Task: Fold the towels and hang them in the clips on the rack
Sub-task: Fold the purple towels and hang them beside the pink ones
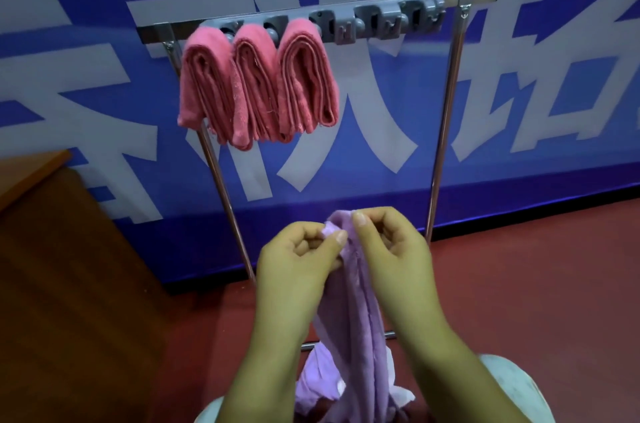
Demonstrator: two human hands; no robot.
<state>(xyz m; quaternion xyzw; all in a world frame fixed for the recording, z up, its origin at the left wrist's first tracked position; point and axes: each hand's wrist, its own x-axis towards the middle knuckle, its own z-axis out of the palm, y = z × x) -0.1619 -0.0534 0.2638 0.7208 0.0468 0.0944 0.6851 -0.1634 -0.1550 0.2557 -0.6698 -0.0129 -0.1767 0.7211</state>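
Between the two hands, low in the head view, a purple towel (349, 329) hangs in a long bunched strip. Its top edge is pinched from both sides: the left hand (301, 256) curls its fingers and presses its thumb onto the cloth at the upper left corner, and the right hand (388, 242) pinches the fold just beside it, thumb and fingers closed on the fabric. The two grips nearly touch. Below them the towel drops down past the wrists and spreads into loose folds near the bottom of the frame.

Above and beyond the grips stands a metal rack (446, 104) on two thin legs, with a grey clip strip (374, 21) across its top bar. Three folded pink towels (259, 83) hang side by side from the left clips, touching each other; the clips up and to the right of the grips hold nothing. Behind the rack is a blue banner (519, 83) with large pale characters, standing on a red floor (536, 267). A wooden cabinet (69, 267) stands left of the left hand.
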